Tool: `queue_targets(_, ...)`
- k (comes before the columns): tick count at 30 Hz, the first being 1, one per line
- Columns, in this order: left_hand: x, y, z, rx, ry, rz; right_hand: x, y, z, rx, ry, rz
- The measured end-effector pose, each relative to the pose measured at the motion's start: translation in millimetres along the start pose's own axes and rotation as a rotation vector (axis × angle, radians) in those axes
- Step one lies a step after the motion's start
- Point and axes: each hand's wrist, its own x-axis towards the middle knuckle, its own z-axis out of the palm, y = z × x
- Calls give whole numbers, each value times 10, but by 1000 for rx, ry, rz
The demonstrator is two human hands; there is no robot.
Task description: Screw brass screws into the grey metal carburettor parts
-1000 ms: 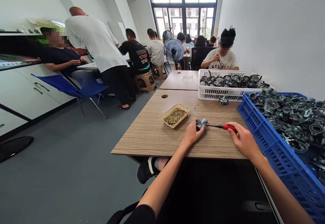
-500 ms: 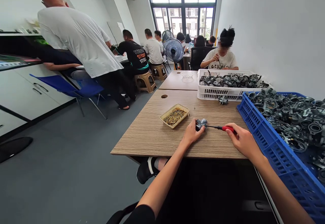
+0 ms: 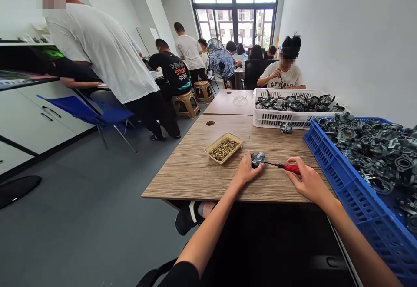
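Observation:
My left hand (image 3: 248,169) is closed around a small grey metal part (image 3: 258,158) on the wooden table (image 3: 182,169). From the right, my right hand (image 3: 304,177) grips the red handle of a screwdriver (image 3: 292,168), whose dark shaft points left and meets the metal part. The exact spot where the tip touches is too small to tell. Left of my left hand sits a cream tray (image 3: 220,162) holding many small brass-coloured pieces.
A blue crate (image 3: 352,185) heaped with metal parts stands at the right. Behind is a white basket (image 3: 280,120) of similar parts, with one loose part (image 3: 286,127) before it. Across the table sits a person (image 3: 286,70); others are at the left.
My right hand has shifted slightly left, with its fingers repositioned on the red handle. At the left, the standing person has moved their head and legs, and a person farther back has stood up.

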Motion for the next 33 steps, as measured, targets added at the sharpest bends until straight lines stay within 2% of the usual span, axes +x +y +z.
queue_targets(8,10,-14,-1,-47,-1,-28,39,193,148,94,55,77)
queue_targets(16,22,-32,-8,-42,138,-24,66,377,385,183,111,105)
queue_targets(24,25,0,-35,-30,142,-8,1,578,523,175,119,120)
queue_targets(33,10,1,-5,-39,112,-39,-11,601,578,231,169,139)
